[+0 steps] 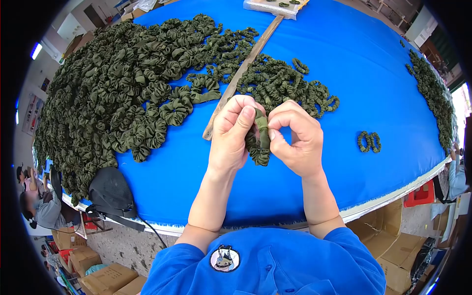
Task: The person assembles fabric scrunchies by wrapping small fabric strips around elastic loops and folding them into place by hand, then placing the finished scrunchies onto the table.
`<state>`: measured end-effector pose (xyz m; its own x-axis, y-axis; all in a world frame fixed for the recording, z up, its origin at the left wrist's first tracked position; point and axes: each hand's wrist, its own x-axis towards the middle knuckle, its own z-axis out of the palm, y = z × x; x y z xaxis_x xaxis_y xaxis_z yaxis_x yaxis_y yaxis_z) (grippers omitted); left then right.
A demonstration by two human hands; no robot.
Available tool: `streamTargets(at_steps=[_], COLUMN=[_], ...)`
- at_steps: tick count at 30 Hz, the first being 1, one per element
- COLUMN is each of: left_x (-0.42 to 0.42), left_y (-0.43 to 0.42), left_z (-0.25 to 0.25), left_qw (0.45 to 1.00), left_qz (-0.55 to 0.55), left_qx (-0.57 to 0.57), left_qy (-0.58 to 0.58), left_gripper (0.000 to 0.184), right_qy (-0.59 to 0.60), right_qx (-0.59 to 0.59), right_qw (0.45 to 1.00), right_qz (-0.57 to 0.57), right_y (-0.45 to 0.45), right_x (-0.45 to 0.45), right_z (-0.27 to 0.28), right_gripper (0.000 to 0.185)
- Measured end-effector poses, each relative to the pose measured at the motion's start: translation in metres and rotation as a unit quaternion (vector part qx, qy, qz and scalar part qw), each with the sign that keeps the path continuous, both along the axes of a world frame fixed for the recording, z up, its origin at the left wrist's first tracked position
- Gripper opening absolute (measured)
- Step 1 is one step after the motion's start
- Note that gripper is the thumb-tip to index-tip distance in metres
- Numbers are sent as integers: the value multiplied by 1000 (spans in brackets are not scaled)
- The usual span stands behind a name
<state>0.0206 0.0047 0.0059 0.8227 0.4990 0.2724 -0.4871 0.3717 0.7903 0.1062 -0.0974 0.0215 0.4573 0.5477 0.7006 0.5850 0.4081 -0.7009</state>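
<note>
A dark green gathered fabric ring (260,153) is held up over the blue cloth, between both hands. My left hand (233,129) is closed on it, with the thumb pressed near a flat, ungathered section. Against the other side of that section, my right hand (297,137) pinches with thumb and index finger; its fingertips touch the fabric. Just beyond the hands lies a pile of thin green rings (280,81). A wooden strip (246,73) runs along the left side of that pile.
A large heap of thicker green rings (123,83) covers the table's left side. Two small rings (368,141) lie at the right. A black bag (112,191) sits at the near left edge. Another pile (431,96) is far right. People (46,209) sit at the left.
</note>
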Motion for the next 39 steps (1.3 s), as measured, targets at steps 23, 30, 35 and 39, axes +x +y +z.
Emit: streamTargets(at_steps=[23,30,35,39], left_x=[8,7,6,5], left_y=[-12,-11,-8,-9], left_z=[1,0,2,1], left_qw=[984,994,999,996], left_qz=[180,95,10,-21], left_qx=[2,51,-35,-84], left_qy=[-2,21,29,29], left_gripper=[9,8,8,9], right_qy=[207,232,203,166], right_qx=[-38,-103,-119,-102], right_qw=[977,966,972,981], right_qz=[22,45,22,-14], right_y=[-4,-10,-11,-7], right_x=[3,4,3,-2], right_z=[1,2,4,4], right_gripper=[30,27,20,11])
